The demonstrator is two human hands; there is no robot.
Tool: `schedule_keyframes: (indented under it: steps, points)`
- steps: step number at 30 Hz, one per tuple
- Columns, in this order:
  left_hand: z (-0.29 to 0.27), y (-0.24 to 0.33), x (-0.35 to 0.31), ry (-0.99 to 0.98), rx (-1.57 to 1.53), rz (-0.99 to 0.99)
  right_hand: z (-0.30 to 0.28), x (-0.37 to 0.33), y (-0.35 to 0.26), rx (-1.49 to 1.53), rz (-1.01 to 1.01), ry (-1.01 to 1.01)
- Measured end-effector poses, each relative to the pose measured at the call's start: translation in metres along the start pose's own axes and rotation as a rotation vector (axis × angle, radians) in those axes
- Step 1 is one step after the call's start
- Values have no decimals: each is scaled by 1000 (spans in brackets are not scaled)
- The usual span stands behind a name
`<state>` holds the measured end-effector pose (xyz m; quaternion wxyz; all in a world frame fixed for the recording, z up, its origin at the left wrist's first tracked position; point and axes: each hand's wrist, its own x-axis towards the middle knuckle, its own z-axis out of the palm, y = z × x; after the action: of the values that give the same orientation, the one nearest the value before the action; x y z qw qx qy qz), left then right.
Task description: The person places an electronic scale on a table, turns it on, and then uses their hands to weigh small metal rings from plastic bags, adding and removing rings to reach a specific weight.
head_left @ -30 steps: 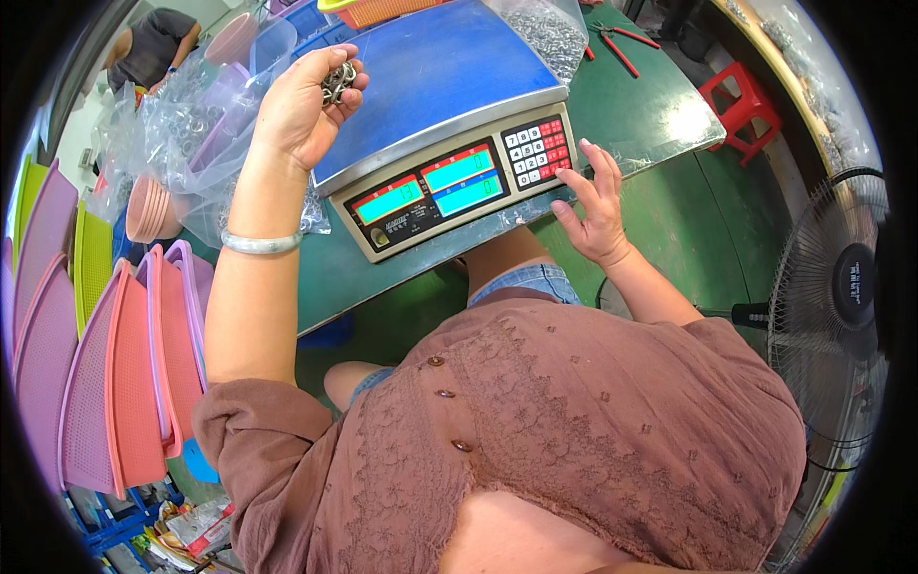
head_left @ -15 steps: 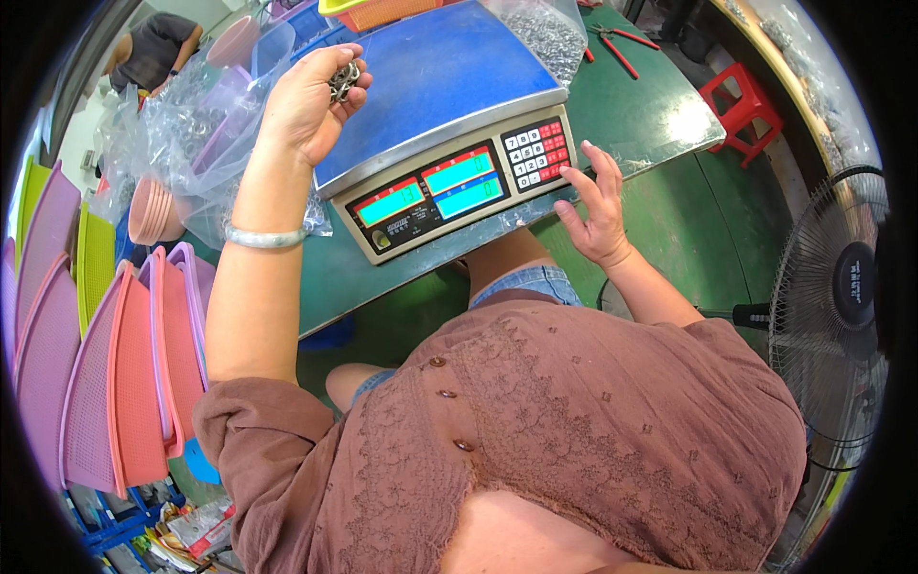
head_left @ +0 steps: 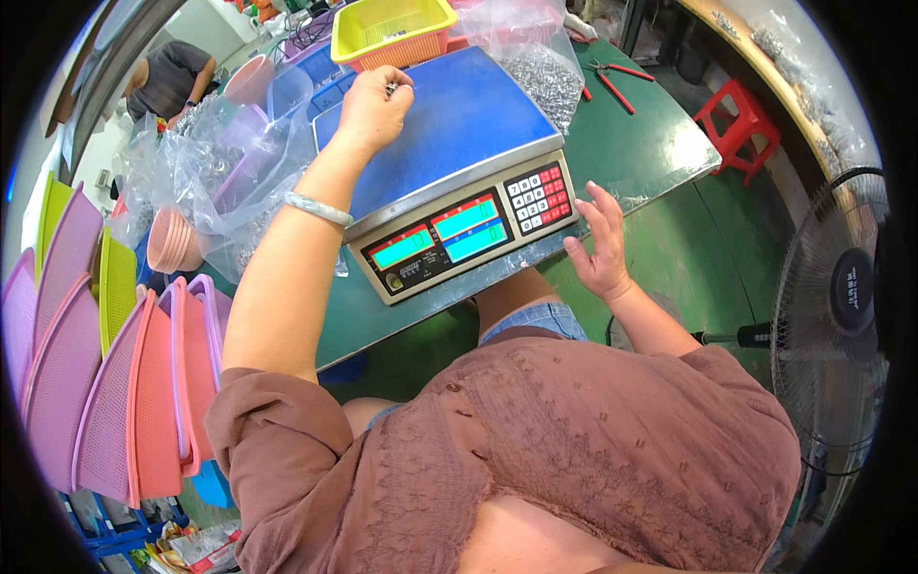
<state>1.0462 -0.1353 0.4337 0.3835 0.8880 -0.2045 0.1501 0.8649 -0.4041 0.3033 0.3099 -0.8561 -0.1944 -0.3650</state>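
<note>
While left hand (head_left: pixel 376 110) clutches metal bits (head_left: pixel 391 88) over scale (head_left: pixel 449 172), platform (head_left: pixel 483 110) open rightward, right hand (head_left: pixel 602 251) splays empty beside keypad (head_left: pixel 537 199); scale's long axis slants up-right.

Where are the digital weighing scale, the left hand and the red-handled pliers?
Digital weighing scale (head_left: pixel 469 120): head view, on its blue platform.
Left hand (head_left: pixel 374 109): head view, on its back.
Red-handled pliers (head_left: pixel 617 94): head view, on one handle.

We've got red-handled pliers (head_left: pixel 618 95) on the green table (head_left: pixel 639 143), a red plastic stool (head_left: pixel 738 117) by its corner, a black fan (head_left: pixel 851 279) off right, perforated pink and purple baskets (head_left: pixel 155 402) crammed left.
</note>
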Motion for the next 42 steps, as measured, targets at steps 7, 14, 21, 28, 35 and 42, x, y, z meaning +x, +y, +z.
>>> schedule_keyframes:
  steps: [7,14,21,28,35,42]
  points:
    - [10,3,2,-38,168,188,0,0,0,-6,-6,-4]
    - [14,3,2,-82,186,176,-1,1,-1,-4,-3,-4]
    - [14,4,1,-116,187,185,-3,1,-2,25,35,-11]
    - [15,0,1,-118,200,200,-12,41,24,44,19,159]
    - [13,5,4,-126,198,156,45,179,127,-268,277,119]
    - [3,8,5,-118,193,138,63,224,162,-202,528,176]
